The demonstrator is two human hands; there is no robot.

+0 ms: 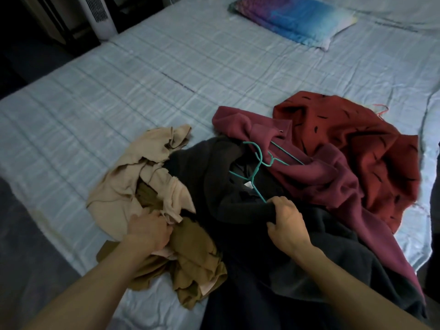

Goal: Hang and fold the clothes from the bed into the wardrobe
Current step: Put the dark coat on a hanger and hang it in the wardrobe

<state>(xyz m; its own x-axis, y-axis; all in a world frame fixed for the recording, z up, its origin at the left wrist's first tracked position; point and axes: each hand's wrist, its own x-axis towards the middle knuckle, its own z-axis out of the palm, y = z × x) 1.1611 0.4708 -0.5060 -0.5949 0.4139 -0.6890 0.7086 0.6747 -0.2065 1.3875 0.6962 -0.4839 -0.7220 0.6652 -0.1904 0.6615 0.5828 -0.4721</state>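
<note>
A heap of clothes lies on the near part of the bed [166, 75]. My left hand [148, 231] grips the crumpled beige garment [123, 186] where it meets an olive-brown garment [197, 256]. My right hand [287, 221] grips a fold of the black garment [214, 177] in the middle of the heap. Two teal hangers [258, 163] lie on the black cloth and run into a maroon hoodie [316, 172]. Behind the hoodie a red garment with black marks [357, 132] is spread out. No wardrobe is in view.
The bed carries a pale blue checked sheet. A blue and purple pillow [295, 20] lies at the far right. A white tower fan [97, 16] stands beyond the bed's far left corner. Dark floor runs along the left edge.
</note>
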